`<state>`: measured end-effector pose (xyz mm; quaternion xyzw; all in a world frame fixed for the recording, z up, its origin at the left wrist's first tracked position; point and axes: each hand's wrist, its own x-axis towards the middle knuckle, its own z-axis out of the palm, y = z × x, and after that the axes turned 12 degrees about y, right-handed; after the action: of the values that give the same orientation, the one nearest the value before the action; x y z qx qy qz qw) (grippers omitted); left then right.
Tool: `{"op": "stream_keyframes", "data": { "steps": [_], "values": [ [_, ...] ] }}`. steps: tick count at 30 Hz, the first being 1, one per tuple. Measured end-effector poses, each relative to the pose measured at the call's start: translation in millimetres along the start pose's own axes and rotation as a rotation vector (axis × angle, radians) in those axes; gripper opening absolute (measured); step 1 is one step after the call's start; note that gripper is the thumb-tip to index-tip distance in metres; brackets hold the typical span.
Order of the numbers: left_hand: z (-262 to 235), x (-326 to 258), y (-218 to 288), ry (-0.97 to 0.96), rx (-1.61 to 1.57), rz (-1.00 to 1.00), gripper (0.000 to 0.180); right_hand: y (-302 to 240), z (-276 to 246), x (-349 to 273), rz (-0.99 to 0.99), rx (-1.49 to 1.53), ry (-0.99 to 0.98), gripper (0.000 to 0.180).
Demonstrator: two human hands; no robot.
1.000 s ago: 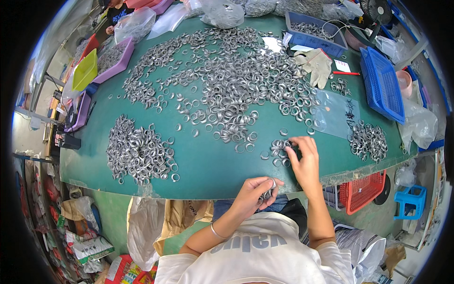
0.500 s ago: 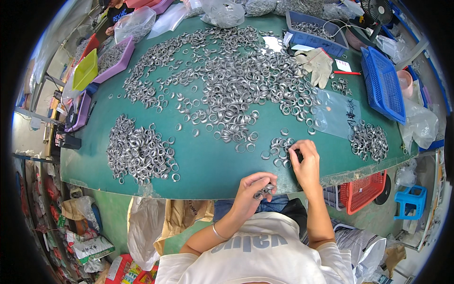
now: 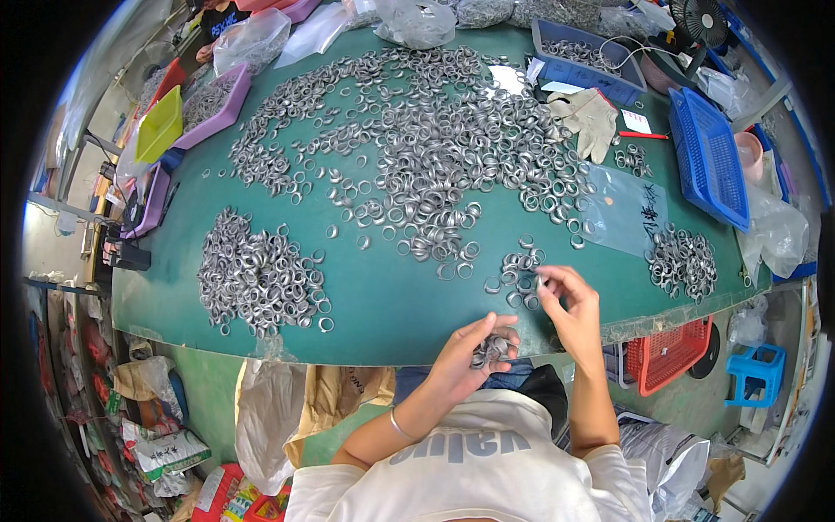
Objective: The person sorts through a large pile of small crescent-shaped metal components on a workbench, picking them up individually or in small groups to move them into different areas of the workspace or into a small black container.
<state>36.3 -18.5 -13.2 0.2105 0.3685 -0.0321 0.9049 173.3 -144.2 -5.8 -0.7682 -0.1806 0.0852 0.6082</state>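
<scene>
Metal rings, silver-grey, many. A handful of rings sits in the left hand, at the near table edge, about 6 o'clock from the table centre; fingers curled loosely round the bunch, palm up. One single ring is pinched between thumb and fingertips of the right hand, just at 1 o'clock from the left hand; remaining fingers part-spread.

Small cluster of rings: on the green table, touching the right fingertips at their 10 o'clock.

Main ring heap: broad spread at 12 o'clock, across the table centre.

Left ring pile: dense, at 9 o'clock, well apart from the hands.

Right ring pile: at 2 o'clock, near the table edge.

Clear plastic bag: flat, between the main heap and the right pile.

Work gloves: pale, at 1 o'clock.

Blue basket: far right edge.

Purple tray and yellow-green tray: at 10 o'clock.
</scene>
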Motion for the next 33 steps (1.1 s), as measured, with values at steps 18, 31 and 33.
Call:
{"op": "stream_keyframes", "data": {
  "steps": [18,31,33],
  "values": [
    [-8,6,5,-0.162,0.1,0.015,0.024,5,11,29,-0.621,-0.653,-0.03,0.02],
    [2,3,-3,0.062,0.229,0.258,0.026,-23,11,-20,-0.129,-0.108,-0.138,0.01],
    [1,3,-3,0.064,0.224,0.229,0.026,-26,7,-13,-0.068,-0.091,-0.214,0.01]
  ]
}}
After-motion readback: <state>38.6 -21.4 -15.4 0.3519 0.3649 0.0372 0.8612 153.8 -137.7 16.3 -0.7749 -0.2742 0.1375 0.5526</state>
